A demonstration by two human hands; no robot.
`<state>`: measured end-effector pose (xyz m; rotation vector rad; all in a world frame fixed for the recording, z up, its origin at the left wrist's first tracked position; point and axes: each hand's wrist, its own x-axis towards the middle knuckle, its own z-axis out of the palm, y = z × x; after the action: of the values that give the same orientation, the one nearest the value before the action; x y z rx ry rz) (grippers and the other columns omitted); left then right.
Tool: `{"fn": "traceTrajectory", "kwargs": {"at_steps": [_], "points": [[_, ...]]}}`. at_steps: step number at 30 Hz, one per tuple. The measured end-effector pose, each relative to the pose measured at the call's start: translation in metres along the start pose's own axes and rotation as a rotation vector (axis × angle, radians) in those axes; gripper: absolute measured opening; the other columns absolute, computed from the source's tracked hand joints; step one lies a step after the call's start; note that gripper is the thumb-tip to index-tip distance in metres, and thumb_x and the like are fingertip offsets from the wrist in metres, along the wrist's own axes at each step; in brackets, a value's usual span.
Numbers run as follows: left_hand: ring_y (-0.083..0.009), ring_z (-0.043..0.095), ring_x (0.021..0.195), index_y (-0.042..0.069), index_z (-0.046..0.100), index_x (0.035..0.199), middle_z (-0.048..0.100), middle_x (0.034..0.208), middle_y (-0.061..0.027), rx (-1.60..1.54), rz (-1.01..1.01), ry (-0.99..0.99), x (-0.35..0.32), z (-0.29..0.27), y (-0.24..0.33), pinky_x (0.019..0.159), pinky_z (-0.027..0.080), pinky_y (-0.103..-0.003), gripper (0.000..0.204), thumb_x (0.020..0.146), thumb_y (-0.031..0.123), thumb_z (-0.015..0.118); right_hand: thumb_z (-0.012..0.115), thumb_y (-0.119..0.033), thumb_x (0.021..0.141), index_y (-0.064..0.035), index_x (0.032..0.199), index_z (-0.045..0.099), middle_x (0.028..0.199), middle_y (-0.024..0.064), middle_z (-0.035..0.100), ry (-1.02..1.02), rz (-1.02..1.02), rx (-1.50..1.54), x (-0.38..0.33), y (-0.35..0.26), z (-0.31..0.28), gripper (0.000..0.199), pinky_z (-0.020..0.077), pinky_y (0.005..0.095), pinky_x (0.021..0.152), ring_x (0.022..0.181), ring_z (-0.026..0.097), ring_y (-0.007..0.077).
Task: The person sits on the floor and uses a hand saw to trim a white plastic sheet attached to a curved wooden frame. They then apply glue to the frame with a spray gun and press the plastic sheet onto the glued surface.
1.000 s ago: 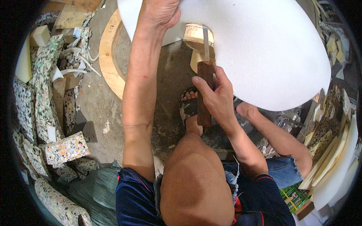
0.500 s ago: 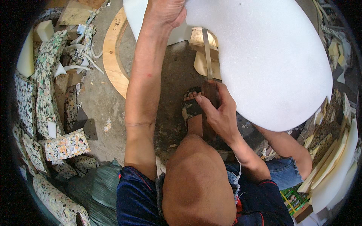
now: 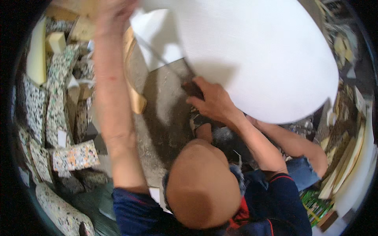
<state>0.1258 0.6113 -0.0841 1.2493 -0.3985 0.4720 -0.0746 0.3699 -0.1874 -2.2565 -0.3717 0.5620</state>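
Observation:
My right hand (image 3: 214, 98) is closed round the dark wooden handle of a long-bladed knife (image 3: 192, 89). Smeared by motion, its blade runs up and left from my fist, by the left edge of a large white foam sheet (image 3: 267, 59) with a rounded outline. My left arm reaches to the upper left, where my left hand (image 3: 116, 10) is blurred and partly cut off by the top of the picture. Its fingers cannot be made out; it is close to the foam's upper left end. A smaller white piece (image 3: 157, 37) with a pointed corner shows beside the sheet.
A curved wooden piece (image 3: 136, 98) lies on the concrete floor (image 3: 161, 102), partly behind my left arm. Speckled foam offcuts (image 3: 59, 94) are heaped at left. More foam strips and scraps (image 3: 346, 157) lie at right. My bent knee (image 3: 202, 185) is below my hands.
My left hand has moved left. My right hand with the knife has shifted up and left, and the blade now leans left. The foam sheet has shifted and now covers more of the middle.

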Motion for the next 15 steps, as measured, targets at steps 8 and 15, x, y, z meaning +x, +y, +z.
{"fn": "traceTrajectory", "kwargs": {"at_steps": [8,15], "points": [[-0.0258,0.06,0.12,-0.001,0.057,0.133,0.064,0.129,-0.0126,0.222,-0.155,0.305,0.087,-0.18,0.18,0.107,0.047,-0.041,0.045,0.093,0.016,0.072,0.067,-0.015,0.082,-0.006,0.112,0.062,0.084,0.0198,0.07,-0.077,-0.048,-0.568,-0.146,0.024,-0.094,0.032,0.0559,0.0502,0.073,0.083,0.07,0.0396],[-0.0278,0.06,0.119,-0.004,0.055,0.133,0.062,0.131,-0.0163,0.464,-0.066,0.569,-0.002,-0.323,0.469,0.105,0.047,-0.043,0.047,0.095,0.019,0.07,0.071,-0.026,0.082,-0.0028,0.1,0.065,0.091,0.0225,0.071,-0.072,0.111,-0.877,-0.233,0.05,-0.166,0.03,0.0561,0.0499,0.082,0.092,0.069,0.0413]]}}
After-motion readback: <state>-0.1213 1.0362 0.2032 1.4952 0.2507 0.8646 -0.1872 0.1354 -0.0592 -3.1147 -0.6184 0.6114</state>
